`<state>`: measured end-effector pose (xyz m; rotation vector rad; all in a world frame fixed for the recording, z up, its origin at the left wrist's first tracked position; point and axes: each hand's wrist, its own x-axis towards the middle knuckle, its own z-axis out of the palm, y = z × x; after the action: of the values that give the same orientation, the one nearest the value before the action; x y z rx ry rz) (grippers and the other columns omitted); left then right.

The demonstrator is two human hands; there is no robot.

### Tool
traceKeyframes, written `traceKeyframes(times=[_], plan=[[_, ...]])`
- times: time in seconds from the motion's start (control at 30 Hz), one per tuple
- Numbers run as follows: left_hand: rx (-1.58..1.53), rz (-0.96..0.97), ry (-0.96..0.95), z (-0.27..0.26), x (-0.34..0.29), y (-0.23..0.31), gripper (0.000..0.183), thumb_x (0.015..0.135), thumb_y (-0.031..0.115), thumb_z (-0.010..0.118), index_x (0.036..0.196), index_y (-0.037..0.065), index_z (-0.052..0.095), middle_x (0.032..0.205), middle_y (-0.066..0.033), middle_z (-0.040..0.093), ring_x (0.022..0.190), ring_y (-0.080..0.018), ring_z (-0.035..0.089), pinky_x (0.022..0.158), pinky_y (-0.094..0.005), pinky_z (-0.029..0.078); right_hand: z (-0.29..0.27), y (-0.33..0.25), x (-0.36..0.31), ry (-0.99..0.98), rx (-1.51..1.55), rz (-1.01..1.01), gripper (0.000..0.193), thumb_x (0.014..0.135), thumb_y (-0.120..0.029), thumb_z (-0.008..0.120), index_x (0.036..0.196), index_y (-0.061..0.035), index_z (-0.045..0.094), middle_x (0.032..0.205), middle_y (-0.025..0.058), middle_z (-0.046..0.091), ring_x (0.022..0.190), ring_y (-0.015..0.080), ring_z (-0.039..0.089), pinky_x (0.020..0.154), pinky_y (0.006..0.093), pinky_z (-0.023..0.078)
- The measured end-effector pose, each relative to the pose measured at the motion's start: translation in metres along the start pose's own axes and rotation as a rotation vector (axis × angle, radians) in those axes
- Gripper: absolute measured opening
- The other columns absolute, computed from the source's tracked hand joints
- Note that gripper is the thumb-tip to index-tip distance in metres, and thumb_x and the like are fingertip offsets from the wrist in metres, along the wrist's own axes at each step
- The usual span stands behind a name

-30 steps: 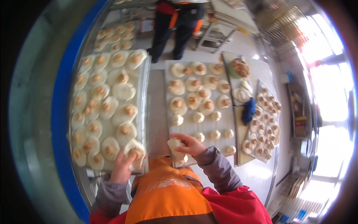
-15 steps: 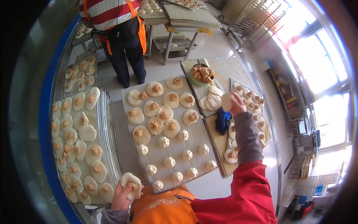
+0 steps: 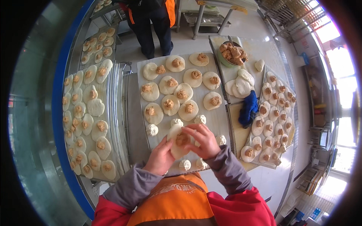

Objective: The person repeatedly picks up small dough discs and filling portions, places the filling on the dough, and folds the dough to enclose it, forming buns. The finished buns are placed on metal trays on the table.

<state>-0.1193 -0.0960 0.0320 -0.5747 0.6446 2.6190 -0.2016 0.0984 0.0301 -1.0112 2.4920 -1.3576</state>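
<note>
In the head view, the person's left hand (image 3: 160,158) cups the left side of a dough round (image 3: 174,132) topped with brown filling, and its grip is closed on that piece. The right hand (image 3: 204,140) has bent fingers touching the right side of the same round, beside the filling; whether this grip pinches the dough or only rests on it cannot be told.

The round is held above the near half of the middle tray (image 3: 215,116). Pleated buns (image 3: 152,130) sit on that tray around the hands, toward its near edge, and flat rounds with filling (image 3: 184,93) cover the part up to its far edge.

To the right is a desk (image 3: 260,47). A green bowl (image 3: 222,62) of filling with a spoon stands near its far left corner. A pile of plain rounds (image 3: 241,84) lies on the nearer side of the bowl, with a blue cloth (image 3: 249,109) just beside it. Farther right, a slanted tray holds smaller filled rounds (image 3: 268,128).

Along the left, another tray (image 3: 91,142) carries filled rounds. A co-worker in dark trousers (image 3: 155,32) stands past the middle tray's far edge.
</note>
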Motion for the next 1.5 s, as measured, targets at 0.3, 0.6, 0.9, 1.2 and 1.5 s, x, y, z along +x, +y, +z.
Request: traceKeyframes(times=[0.3,0.6,0.9,1.2,1.5], plan=[[0.068,-0.212,-0.029,0.020,0.051,-0.020,0.041,0.108,0.025,0.036,0.145,0.007,0.041,0.140,-0.0077,0.052,0.128,-0.0216,0.052,0.111,-0.0412,0.041,-0.020,0.005,-0.029,0.135,-0.149,0.101,0.037,0.071,-0.007,0.077,0.106,-0.0063,0.064,0.105,0.0115,0.060,0.089,0.0311,0.063,0.076,0.0384,0.054],[0.188,-0.293,-0.057,0.034,0.100,-0.040,0.041,0.105,0.016,0.047,0.145,0.009,0.042,0.137,-0.0055,0.055,0.124,-0.0207,0.056,0.106,-0.0405,0.047,-0.034,0.058,-0.110,0.505,1.079,0.690,0.024,0.095,-0.003,0.058,0.119,-0.0030,0.054,0.100,0.0056,0.061,0.080,0.0109,0.058,0.067,0.0229,0.046],[0.208,-0.289,-0.264,0.143,0.248,-0.078,0.042,0.104,0.019,0.052,0.144,0.008,0.042,0.136,-0.0082,0.056,0.124,-0.0208,0.056,0.102,-0.0422,0.049,-0.034,0.068,-0.151,0.415,1.001,0.789,0.039,0.101,-0.013,0.057,0.137,0.0005,0.050,0.111,0.0059,0.064,0.094,0.0120,0.064,0.072,0.0223,0.047],[0.473,-0.454,-0.255,0.082,0.173,-0.096,0.041,0.107,0.032,0.047,0.137,0.003,0.050,0.127,-0.0082,0.060,0.113,-0.0157,0.060,0.096,-0.0344,0.051,-0.058,0.069,-0.096,0.615,0.116,0.634,0.029,0.087,0.004,0.066,0.115,-0.0033,0.067,0.104,0.0089,0.069,0.087,0.0154,0.067,0.073,0.0232,0.050],[0.324,-0.284,0.012,0.036,0.124,-0.053,0.034,0.107,0.028,0.049,0.126,0.001,0.053,0.120,-0.0140,0.062,0.108,-0.0236,0.065,0.091,-0.0368,0.056,-0.122,0.156,-0.020,0.410,-0.491,0.366,0.046,0.077,-0.010,0.075,0.121,-0.0060,0.063,0.118,0.0138,0.063,0.110,0.0341,0.059,0.094,0.0408,0.049]])
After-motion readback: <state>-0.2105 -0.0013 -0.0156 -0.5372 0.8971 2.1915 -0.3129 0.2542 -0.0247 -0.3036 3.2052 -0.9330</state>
